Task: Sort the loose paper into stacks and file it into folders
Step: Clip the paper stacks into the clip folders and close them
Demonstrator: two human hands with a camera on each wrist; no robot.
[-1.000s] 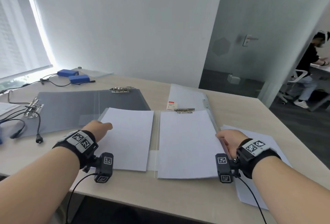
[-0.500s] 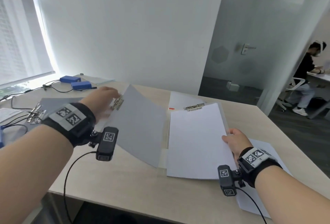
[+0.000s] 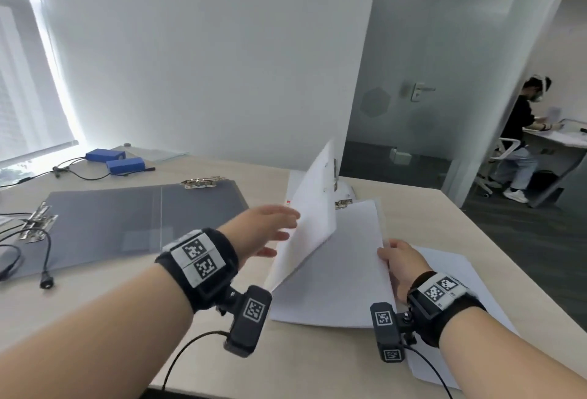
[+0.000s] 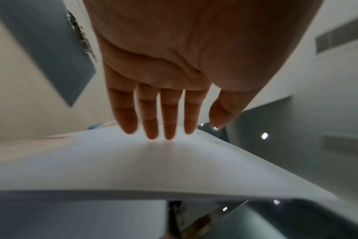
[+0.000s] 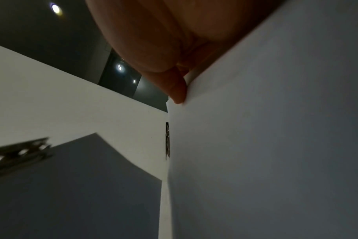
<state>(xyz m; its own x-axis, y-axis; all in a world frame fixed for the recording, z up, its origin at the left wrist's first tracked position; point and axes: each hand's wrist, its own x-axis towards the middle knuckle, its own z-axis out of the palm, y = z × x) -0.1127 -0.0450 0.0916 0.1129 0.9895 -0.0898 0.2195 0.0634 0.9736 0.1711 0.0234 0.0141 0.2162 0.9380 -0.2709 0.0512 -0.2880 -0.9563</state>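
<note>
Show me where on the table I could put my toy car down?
Bare wood lies along the near table edge, in front of the open grey folder. The left edge is crowded with cables; paper covers the right.

Daylight is pouring through the window [image 3: 22, 87] left of the plain white wall [image 3: 206, 58], washing over the pale wooden worktop [image 3: 104, 312]. Right of that wall, a frosted glass door [image 3: 413, 80] is standing shut, and beyond it a person [image 3: 521, 131] is sitting at a white desk [image 3: 562, 141] over dark flooring [image 3: 524, 230].
</note>
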